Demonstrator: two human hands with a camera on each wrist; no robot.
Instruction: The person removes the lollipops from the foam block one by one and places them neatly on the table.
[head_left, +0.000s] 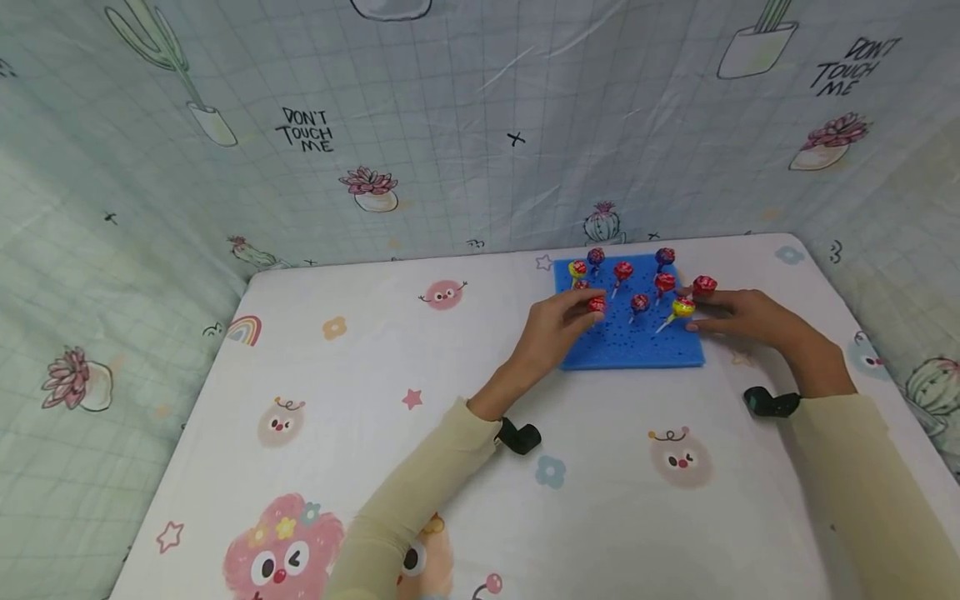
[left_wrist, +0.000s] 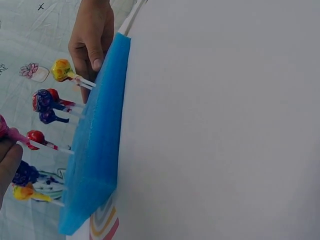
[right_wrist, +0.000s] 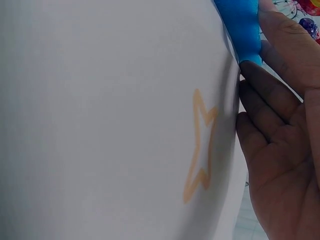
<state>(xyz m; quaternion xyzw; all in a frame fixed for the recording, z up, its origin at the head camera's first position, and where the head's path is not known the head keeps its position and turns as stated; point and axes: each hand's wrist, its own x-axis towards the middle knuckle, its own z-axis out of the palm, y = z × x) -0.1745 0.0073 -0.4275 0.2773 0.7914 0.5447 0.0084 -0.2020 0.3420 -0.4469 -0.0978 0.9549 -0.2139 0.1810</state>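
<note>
My left hand [head_left: 553,332] pinches a red-wrapped lollipop [head_left: 597,305] by its head, over the left part of a blue foam board [head_left: 630,354]. In the left wrist view, the fingertips [left_wrist: 10,162] meet that lollipop [left_wrist: 9,131] at the left edge. Several wrapped lollipops stand in the board on white sticks, among them a yellow one [head_left: 682,307] tilted near the right edge. My right hand [head_left: 757,318] rests against the board's right edge with fairly straight fingers, the thumb lying by its top. A red lollipop [head_left: 705,286] shows beside the right index finger.
The board lies near the back edge of a table with a white printed cover [head_left: 360,467]. A patterned cloth [head_left: 450,125] hangs behind and at the sides. Dark wrist devices [head_left: 519,436] sit at both sleeves.
</note>
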